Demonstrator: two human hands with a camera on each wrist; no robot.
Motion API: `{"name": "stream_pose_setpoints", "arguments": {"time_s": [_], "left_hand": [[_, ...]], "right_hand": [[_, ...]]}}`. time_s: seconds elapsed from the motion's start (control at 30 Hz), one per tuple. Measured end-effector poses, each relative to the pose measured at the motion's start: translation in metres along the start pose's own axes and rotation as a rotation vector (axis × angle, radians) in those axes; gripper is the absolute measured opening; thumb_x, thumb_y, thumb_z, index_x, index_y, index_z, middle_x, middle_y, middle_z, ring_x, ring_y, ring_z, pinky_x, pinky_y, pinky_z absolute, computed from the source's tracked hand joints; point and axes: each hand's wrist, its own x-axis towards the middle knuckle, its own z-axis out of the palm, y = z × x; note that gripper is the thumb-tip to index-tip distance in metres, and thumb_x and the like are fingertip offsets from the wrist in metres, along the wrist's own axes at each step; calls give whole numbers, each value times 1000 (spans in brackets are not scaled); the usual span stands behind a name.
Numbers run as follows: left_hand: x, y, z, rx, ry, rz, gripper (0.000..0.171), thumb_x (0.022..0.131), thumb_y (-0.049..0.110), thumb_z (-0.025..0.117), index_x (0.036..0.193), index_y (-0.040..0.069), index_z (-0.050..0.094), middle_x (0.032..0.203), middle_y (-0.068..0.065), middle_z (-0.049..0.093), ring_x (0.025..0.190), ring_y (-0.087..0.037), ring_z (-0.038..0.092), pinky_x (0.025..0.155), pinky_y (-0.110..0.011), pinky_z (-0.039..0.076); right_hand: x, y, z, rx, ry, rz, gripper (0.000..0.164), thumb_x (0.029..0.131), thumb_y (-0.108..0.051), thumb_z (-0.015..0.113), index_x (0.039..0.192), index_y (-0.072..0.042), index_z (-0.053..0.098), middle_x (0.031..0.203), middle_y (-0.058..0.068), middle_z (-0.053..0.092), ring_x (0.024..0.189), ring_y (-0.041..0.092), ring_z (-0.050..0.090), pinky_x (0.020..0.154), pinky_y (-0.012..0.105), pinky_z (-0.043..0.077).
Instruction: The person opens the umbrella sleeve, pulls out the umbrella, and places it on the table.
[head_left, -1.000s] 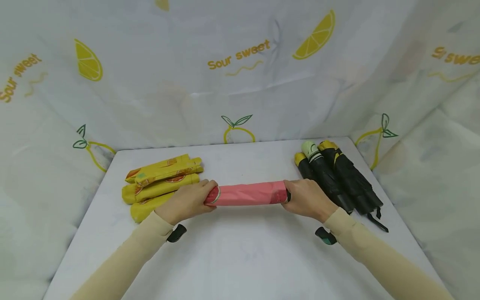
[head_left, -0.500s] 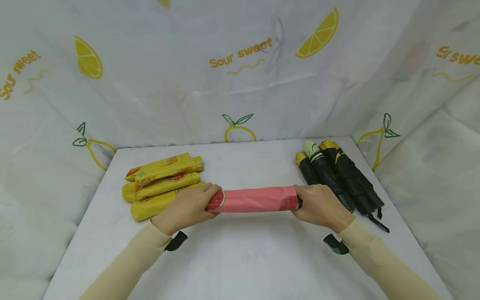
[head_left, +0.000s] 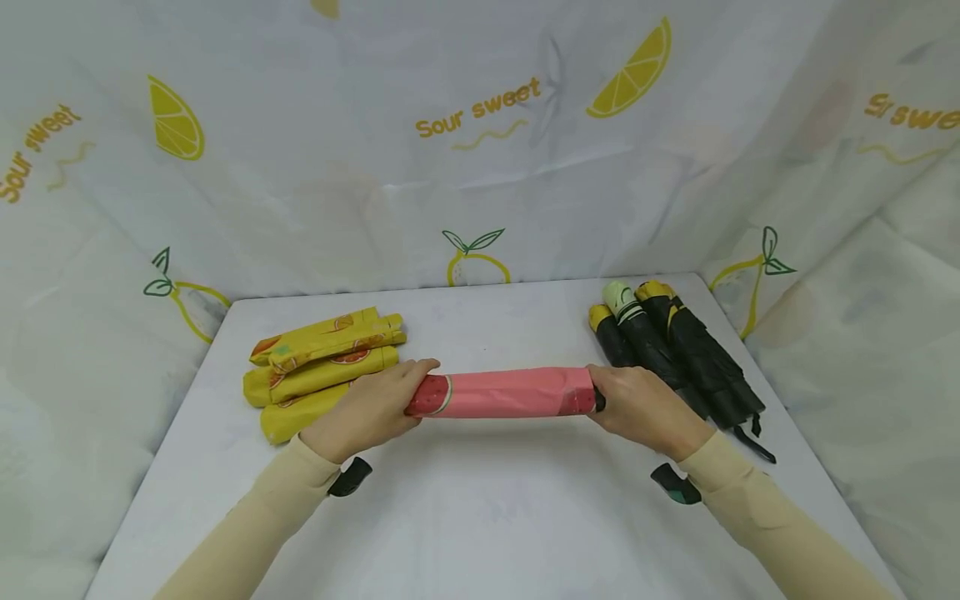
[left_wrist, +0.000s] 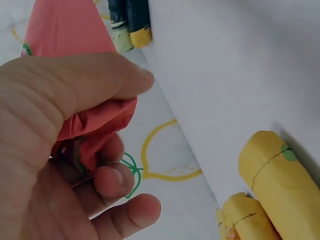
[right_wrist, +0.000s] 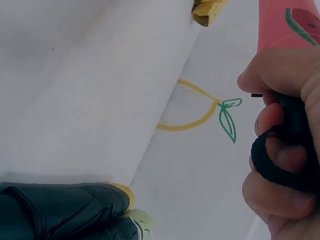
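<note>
A pink folded umbrella (head_left: pixel 506 393) with watermelon prints is held level above the table, one end in each hand. My left hand (head_left: pixel 369 410) grips its watermelon-printed left end. In the left wrist view, the left thumb (left_wrist: pixel 115 75) lies across the bunched pink fabric (left_wrist: pixel 107 117). My right hand (head_left: pixel 648 410) grips the other end. The right wrist view shows these fingers curled around a black handle (right_wrist: pixel 295 117) with a black strap loop (right_wrist: pixel 265 160).
Several yellow folded umbrellas (head_left: pixel 330 375) with orange-slice prints lie stacked at the left of the white table (head_left: pixel 480 517). Black folded umbrellas (head_left: pixel 675 358) with yellow and pale green ends lie at the right. A lemon-print white curtain (head_left: pixel 300 183) hangs behind the table.
Compared with one second ago, the right hand is farther right and slightly lower, with more of the pink umbrella showing between the hands. The left hand has shifted slightly left. Both hands keep their grip.
</note>
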Motion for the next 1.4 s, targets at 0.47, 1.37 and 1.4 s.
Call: {"name": "stream_pose_setpoints", "arguments": {"time_s": [0.47, 1.37, 1.4], "left_hand": [[-6, -8, 2, -21, 70, -3, 54, 85, 1, 73, 133, 8, 51, 106, -7, 70, 88, -17, 64, 80, -34, 58], [-16, -26, -9, -124, 130, -93, 42, 85, 14, 81, 121, 14, 61, 108, -1, 72, 90, -16, 64, 82, -37, 56], [-16, -27, -9, -129, 127, -100, 42, 84, 15, 82, 121, 14, 61, 108, -1, 72, 90, -16, 64, 82, -37, 56]], "right_hand": [[0, 1, -2, -11, 27, 18, 29, 72, 2, 84, 84, -11, 61, 64, -6, 53, 57, 5, 45, 54, 19, 43], [-9, 12, -5, -16, 118, 43, 22, 70, -1, 76, 73, -15, 59, 57, -11, 44, 53, 4, 40, 52, 21, 37], [-10, 12, -5, -18, 117, 46, 22, 70, -2, 76, 73, -15, 59, 58, -11, 44, 53, 5, 40, 52, 21, 37]]}}
